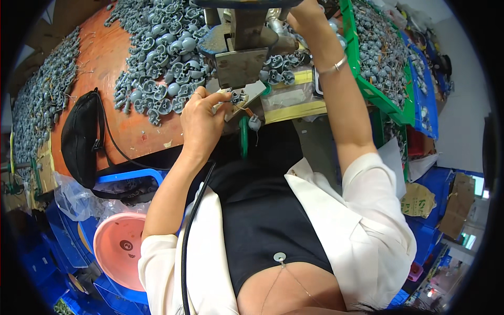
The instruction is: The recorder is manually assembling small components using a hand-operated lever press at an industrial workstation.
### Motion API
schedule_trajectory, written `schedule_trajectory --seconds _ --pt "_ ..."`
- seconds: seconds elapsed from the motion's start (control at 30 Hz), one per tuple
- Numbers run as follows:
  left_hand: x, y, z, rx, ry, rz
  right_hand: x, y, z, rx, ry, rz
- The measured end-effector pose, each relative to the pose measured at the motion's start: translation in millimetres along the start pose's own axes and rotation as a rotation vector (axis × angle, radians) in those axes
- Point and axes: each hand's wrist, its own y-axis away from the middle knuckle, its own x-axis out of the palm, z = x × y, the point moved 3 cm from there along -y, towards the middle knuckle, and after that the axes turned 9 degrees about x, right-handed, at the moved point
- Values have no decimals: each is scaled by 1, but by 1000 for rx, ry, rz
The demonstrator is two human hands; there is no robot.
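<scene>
My left hand [202, 121] is closed in a pinch at the foot of a metal bench press [241, 65]. Between its fingertips is a small grey plastic part [238, 97], resting on the press's metal base plate [255, 90] just under the ram. A short wire runs from there to a grey rounded piece [254, 123] that hangs over the table edge. My right hand [306, 18] is raised at the far side, beside the upper body of the press. The top edge of the picture cuts it off, and its fingers are hidden.
Grey plastic shells [163, 58] lie heaped on the orange-brown table [105, 47]. A green crate [354, 52] of wired grey parts stands at the right. A black pouch [81, 139] lies at the table's left edge, above a pink basin [118, 252]. A green ring-like handle [243, 137] sticks out below the press.
</scene>
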Motion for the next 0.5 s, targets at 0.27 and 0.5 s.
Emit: schedule_trajectory --seconds 0.27,0.5 --pt "-3 11 -1 48 -34 -62 77 155 58 -552 508 -297" --pt "2 -7 -20 158 -109 -27 52 163 93 -571 844 -115"
